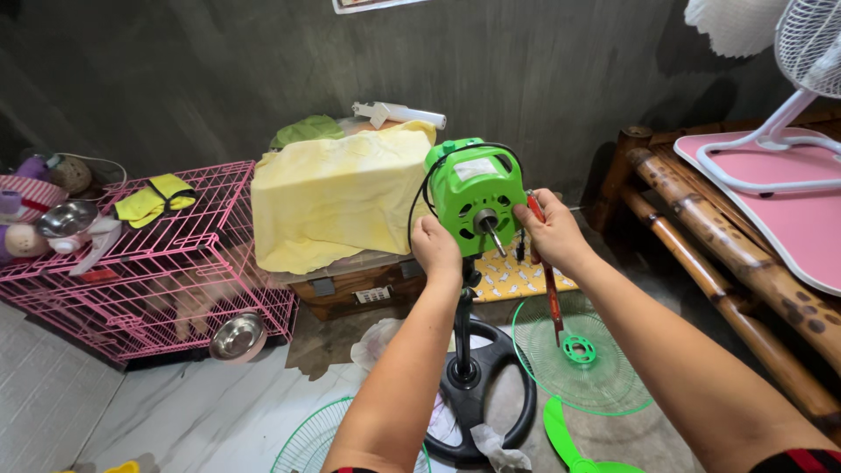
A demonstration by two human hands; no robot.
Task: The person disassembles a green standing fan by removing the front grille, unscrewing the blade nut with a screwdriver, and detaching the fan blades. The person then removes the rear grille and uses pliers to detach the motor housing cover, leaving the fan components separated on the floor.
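A green fan motor housing (473,188) with a bare metal shaft sits atop a black stand pole rising from a round black base (480,385). My left hand (435,248) grips the housing's lower left side. On the housing's right side rests my right hand (552,229), which also holds a red-handled screwdriver (549,289) pointing downward. A black cord loops over the housing's top.
A green fan grille (583,355) and a green blade (561,434) lie on the floor, with another grille (307,438) near my left arm. A pink wire cage (175,271) stands left, a yellow-cloth-covered box (337,201) behind, a bamboo bench (745,263) with a white fan right.
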